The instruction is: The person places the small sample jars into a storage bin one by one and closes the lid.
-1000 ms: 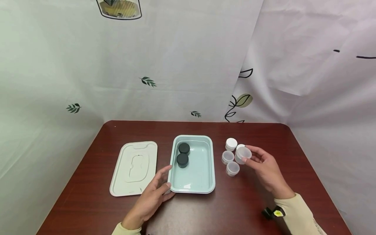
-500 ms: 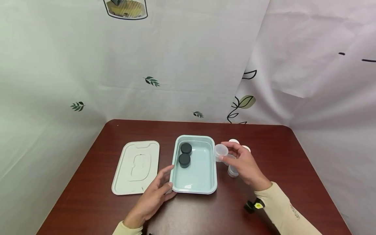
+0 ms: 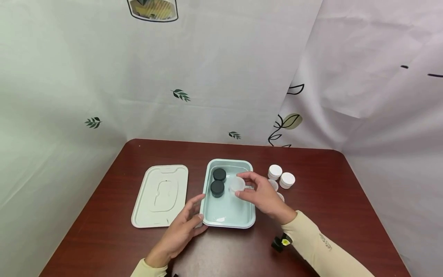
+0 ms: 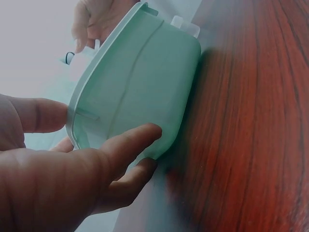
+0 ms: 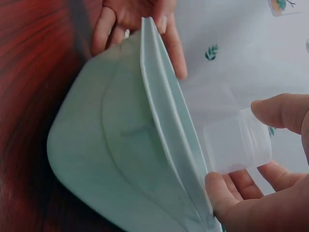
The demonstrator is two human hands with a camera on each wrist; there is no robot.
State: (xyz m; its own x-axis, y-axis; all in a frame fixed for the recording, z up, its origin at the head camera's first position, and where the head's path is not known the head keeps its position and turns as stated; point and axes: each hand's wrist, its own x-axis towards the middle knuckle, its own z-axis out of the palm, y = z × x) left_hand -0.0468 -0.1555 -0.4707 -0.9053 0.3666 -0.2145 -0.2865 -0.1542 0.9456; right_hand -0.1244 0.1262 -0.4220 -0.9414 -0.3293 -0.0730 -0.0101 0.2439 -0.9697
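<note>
Over the light-blue tray (image 3: 225, 219), my right hand (image 3: 264, 196) pinches a small translucent jar (image 3: 237, 184) between thumb and fingers. In the right wrist view the clear jar (image 5: 231, 142) overlaps the tray's rim (image 5: 169, 121), its side tipped toward the camera. At the tray's near left corner, my left hand (image 3: 180, 232) holds on, thumb at the rim and fingers against the outer wall (image 4: 140, 96). Two jars with black lids (image 3: 217, 187) stand one behind the other along the tray's left side.
A white rectangular lid (image 3: 160, 196) lies flat left of the tray. Right of it stand two white-lidded jars (image 3: 287, 180) and two translucent jars (image 3: 273, 184), partly hidden behind my right hand. A fabric backdrop (image 3: 207, 77) hangs behind the reddish-brown table (image 3: 328, 184).
My right hand has carried the translucent jar leftward from the group of jars to over the tray. The left hand has stayed at the tray's corner.
</note>
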